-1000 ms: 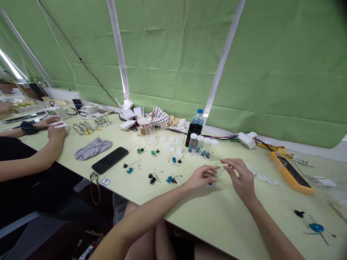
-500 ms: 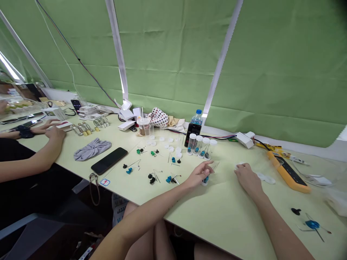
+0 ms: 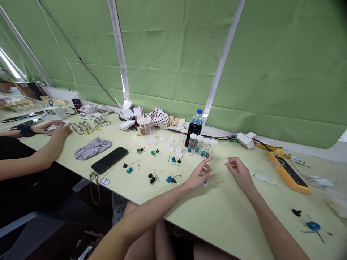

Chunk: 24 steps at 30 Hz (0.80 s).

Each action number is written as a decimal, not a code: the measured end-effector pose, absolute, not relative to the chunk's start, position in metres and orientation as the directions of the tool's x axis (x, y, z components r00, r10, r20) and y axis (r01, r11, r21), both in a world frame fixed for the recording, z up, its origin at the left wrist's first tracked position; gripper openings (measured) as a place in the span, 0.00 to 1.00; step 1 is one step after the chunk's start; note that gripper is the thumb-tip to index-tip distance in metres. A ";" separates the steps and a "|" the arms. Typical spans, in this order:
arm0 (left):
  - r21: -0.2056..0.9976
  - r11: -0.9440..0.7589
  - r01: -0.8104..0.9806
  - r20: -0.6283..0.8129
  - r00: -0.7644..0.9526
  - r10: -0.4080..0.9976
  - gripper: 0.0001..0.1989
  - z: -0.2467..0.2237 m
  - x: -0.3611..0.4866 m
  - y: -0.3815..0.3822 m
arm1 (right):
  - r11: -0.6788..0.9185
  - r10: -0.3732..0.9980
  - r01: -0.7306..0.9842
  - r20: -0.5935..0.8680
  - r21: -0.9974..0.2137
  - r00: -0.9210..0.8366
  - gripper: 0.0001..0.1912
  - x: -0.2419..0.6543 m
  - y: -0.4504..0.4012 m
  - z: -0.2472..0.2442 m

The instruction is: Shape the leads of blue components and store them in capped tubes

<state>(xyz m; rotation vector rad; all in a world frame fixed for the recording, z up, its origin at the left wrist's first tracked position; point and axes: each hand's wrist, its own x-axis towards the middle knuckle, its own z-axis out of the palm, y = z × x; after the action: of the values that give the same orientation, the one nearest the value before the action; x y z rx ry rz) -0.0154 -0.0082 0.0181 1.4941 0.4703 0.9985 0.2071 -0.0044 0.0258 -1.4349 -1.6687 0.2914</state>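
My left hand grips a clear plastic tube at the table's middle, its fingers partly hiding the tube. A white base and a bit of blue part show below those fingers. My right hand pinches a small white cap between its fingertips, a short way right of the tube. The cap and tube are apart. Further right lie white round lids.
A row of capped tubes and loose white caps stand behind my hands. Blue and black parts with wire pins lie to the left. A yellow multimeter lies right. A co-worker's hands rest at the far left near padlocks.
My right hand has lifted the white cap off the table and moved left toward the tube. My left hand has raised the tube slightly. The co-worker's hands have shifted slightly.
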 end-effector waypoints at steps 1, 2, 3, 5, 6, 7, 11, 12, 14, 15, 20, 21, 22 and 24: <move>0.946 -0.211 -0.246 0.315 0.548 0.775 0.34 0.019 -0.016 -0.009 | 0.335 0.874 0.618 0.480 -0.711 0.078 0.13 0.202 -0.006 0.029; 0.945 -0.223 -0.240 0.321 0.545 0.774 0.34 0.019 -0.015 -0.009 | 0.367 0.869 0.556 0.488 -0.746 0.080 0.15 0.197 -0.009 0.033; 0.943 -0.233 -0.237 0.328 0.542 0.774 0.35 0.019 -0.015 -0.009 | 0.392 0.873 0.492 0.483 -0.777 0.067 0.17 0.192 -0.011 0.037; 0.937 -0.250 -0.243 0.344 0.535 0.772 0.35 0.020 -0.014 -0.010 | 0.413 0.891 0.379 0.453 -0.828 0.018 0.20 0.184 -0.017 0.044; 0.934 -0.255 -0.249 0.352 0.537 0.767 0.35 0.020 -0.014 -0.010 | 0.414 0.899 0.338 0.437 -0.845 -0.006 0.21 0.180 -0.020 0.047; 0.931 -0.260 -0.256 0.361 0.540 0.760 0.34 0.020 -0.013 -0.010 | 0.412 0.904 0.311 0.427 -0.856 -0.022 0.22 0.178 -0.023 0.050; 0.920 -0.281 -0.273 0.390 0.564 0.728 0.32 0.018 -0.012 -0.010 | 0.400 0.914 0.326 0.401 -0.857 -0.068 0.21 0.175 -0.031 0.059; 0.918 -0.287 -0.272 0.394 0.565 0.725 0.32 0.017 -0.011 -0.010 | 0.406 0.911 0.343 0.403 -0.847 -0.085 0.21 0.175 -0.032 0.061; 0.916 -0.300 -0.267 0.400 0.558 0.727 0.31 0.016 -0.010 -0.009 | 0.431 0.901 0.362 0.417 -0.827 -0.121 0.22 0.177 -0.034 0.062; 0.915 -0.304 -0.263 0.402 0.551 0.731 0.31 0.015 -0.010 -0.009 | 0.440 0.897 0.357 0.422 -0.824 -0.131 0.23 0.177 -0.034 0.062; 0.911 -0.322 -0.258 0.412 0.533 0.739 0.30 0.012 -0.007 -0.010 | 0.464 0.881 0.361 0.462 -0.809 -0.100 0.20 0.176 -0.036 0.062; 0.912 -0.322 -0.255 0.411 0.533 0.740 0.30 0.012 -0.007 -0.010 | 0.476 0.874 0.388 0.476 -0.790 -0.103 0.18 0.175 -0.037 0.063; 0.914 -0.319 -0.251 0.405 0.534 0.742 0.30 0.012 -0.007 -0.011 | 0.488 0.866 0.412 0.487 -0.769 -0.116 0.17 0.174 -0.037 0.064; 0.921 -0.303 -0.247 0.390 0.535 0.749 0.30 0.011 -0.006 -0.011 | 0.515 0.850 0.444 0.503 -0.733 -0.156 0.16 0.172 -0.039 0.067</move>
<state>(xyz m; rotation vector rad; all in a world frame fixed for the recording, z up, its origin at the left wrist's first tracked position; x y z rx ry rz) -0.0060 -0.0110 0.0110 1.5876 0.4392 1.0476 0.1722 -0.0390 0.0674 -1.0846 -1.7839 0.5220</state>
